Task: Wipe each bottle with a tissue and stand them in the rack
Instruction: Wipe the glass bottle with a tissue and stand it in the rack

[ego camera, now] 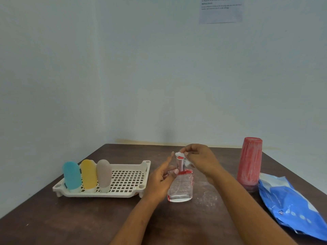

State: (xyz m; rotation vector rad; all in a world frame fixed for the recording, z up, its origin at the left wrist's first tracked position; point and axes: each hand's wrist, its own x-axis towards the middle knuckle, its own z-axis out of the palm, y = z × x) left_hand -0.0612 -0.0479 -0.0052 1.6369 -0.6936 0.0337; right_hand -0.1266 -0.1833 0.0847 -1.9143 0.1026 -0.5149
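So three are racked already: the teal bottle (pixel 72 175), yellow bottle (pixel 89 174) and grey bottle (pixel 104 175) stand in a row at the left end of the rack (pixel 129 177). The clear bottle (pixel 181 188) is the one being worked on. It stands upright on the bench (pixel 88 218), just right of the rack.

The left hand (pixel 163 177) grips it at the shoulder, thumb curled against the neck and forefinger sticking up straight. The right hand (pixel 200 159) has a scrunched-up tissue (pixel 179 154) pinched in its fingertips, right on the red spray top.

My two cents: keep that left grip low and firm, since a tall narrow bottle like this looks easy to tip when you rub at the cap. Twist the tissue round the silver collar, then go down the flat glass sides. Don't press down on the sprayer itself or it may squirt, I reckon.

The red bottle (pixel 249 161) waits well off to the right, beside the blue pack (pixel 290 206), so by my count there's one more to go after this.
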